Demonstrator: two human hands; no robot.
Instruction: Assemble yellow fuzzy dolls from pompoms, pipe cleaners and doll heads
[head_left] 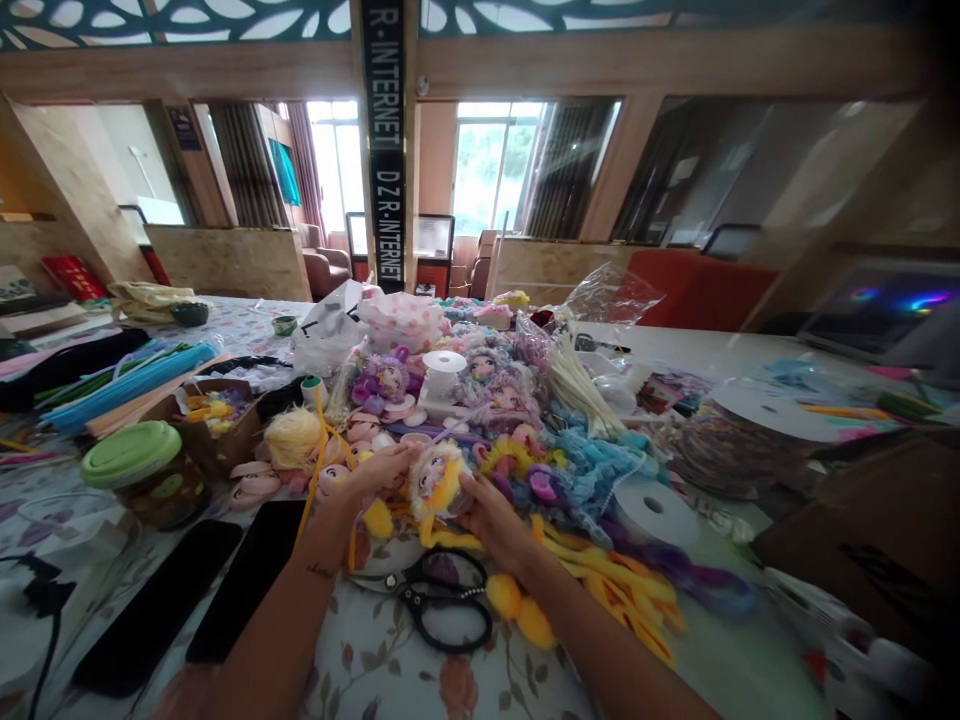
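Note:
A small doll head (pixel 435 482) with a painted face and a fluffy yellow-and-white trim is held up between my two hands. My right hand (pixel 487 508) grips its right side, fingers closed behind it. The fingers of my left hand (pixel 384 470) are pinched at its upper left edge; their tips are partly hidden. Just below lie black-handled scissors (pixel 442 595), blades slightly apart. Yellow pompoms (pixel 521 608) sit beside the handles, and yellow fuzzy strips (pixel 611 580) spread out to the right. Another doll face (pixel 334 482) lies behind my left wrist.
Behind my hands is a heap of doll heads (pixel 390 380), ribbon spools (pixel 444 365) and blue lace (pixel 600 470). On the left are two black phones (pixel 161 605), a green-lidded cup (pixel 142 465) and a cardboard box (pixel 217 445). A brown box (pixel 862 540) stands at the right.

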